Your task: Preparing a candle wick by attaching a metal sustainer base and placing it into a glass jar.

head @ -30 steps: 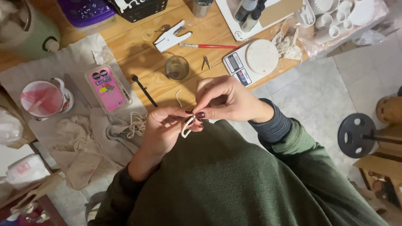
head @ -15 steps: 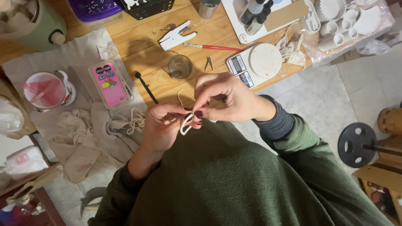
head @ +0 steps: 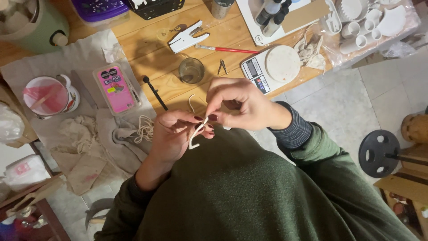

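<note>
From my head camera, my left hand (head: 171, 134) and right hand (head: 240, 105) meet just above my green sweater (head: 249, 192), at the table (head: 147, 49) edge. Both sets of fingertips are closed, pinching a short white cord (head: 196, 136) between them; its loop hangs below my thumbs. A glass (head: 191, 70) and scale (head: 272, 67) sit beyond, apart.

Cord (head: 195, 137) loop now drawn smaller — fingers (head: 209, 117) pinched tighter.
</note>
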